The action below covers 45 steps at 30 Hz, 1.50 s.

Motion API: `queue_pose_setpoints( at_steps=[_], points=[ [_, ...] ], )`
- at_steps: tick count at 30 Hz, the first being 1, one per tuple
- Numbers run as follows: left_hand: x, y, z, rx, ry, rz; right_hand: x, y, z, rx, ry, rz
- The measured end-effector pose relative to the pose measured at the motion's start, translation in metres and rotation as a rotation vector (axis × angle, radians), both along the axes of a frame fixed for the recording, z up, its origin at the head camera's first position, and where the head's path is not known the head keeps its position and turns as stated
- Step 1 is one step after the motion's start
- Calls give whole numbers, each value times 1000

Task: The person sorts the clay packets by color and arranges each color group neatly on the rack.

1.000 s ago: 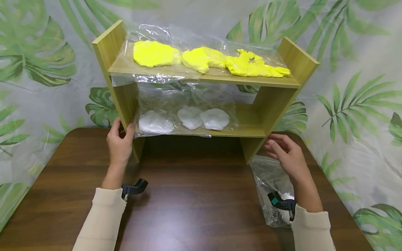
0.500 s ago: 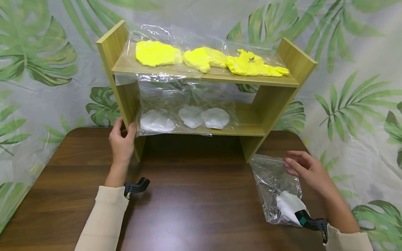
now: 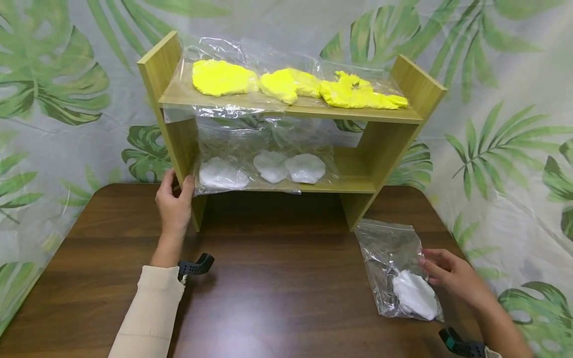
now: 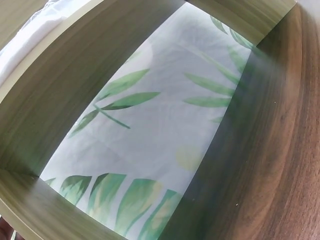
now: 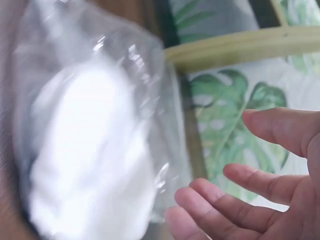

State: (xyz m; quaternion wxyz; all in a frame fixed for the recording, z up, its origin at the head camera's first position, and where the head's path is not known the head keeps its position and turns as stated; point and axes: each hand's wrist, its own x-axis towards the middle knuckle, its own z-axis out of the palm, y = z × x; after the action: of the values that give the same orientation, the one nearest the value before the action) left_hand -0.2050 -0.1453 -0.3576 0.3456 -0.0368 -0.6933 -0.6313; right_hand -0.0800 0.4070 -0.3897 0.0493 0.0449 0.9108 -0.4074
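My left hand [image 3: 174, 206] holds the left side panel of a small wooden shelf [image 3: 398, 149], thumb on one side and fingers on the other. In the left wrist view only a bit of that hand shows at the lower left corner. On the table at the right lies a clear plastic bag [image 3: 389, 243] with a white, soft-looking lump [image 3: 414, 293] inside. My right hand [image 3: 456, 273] is at the bag's right edge. In the right wrist view its fingers [image 5: 250, 210] are spread and loosely bent beside the bag, gripping nothing.
Clear bags with yellow lumps [image 3: 224, 77] lie along the shelf's top board. Bags with white lumps [image 3: 306, 168] sit on the middle board, some plastic hanging over its front edge. The brown table [image 3: 268, 288] stands before a leaf-patterned cloth [image 3: 492, 49].
My right hand has left the shelf's right side and come down, toward me and right, to the bag on the table. The left hand stays on the shelf's left panel.
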Motion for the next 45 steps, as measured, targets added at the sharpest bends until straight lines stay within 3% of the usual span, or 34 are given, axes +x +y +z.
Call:
queue_pose_setpoints(
  at_steps=[6,13,18,22,28,35,45],
  points=[
    [1,0,-1,-4,-16,2,11,11,-17,93,-82,-18],
    [2,0,-3,-7,-23,6,14,13,-21,378,-163,-27],
    [2,-1,-4,-13,-33,15,15,11,-24,428,-241,-15],
    [2,0,-3,-16,-39,17,16,9,-26,385,-274,-30],
    [1,-1,-4,-8,-31,12,16,9,-28,339,-258,-27],
    [1,-1,-3,-9,-16,10,22,8,-34,131,-266,-18],
    [2,0,0,6,-15,0,24,-3,-35,-96,-249,-71]
  ],
)
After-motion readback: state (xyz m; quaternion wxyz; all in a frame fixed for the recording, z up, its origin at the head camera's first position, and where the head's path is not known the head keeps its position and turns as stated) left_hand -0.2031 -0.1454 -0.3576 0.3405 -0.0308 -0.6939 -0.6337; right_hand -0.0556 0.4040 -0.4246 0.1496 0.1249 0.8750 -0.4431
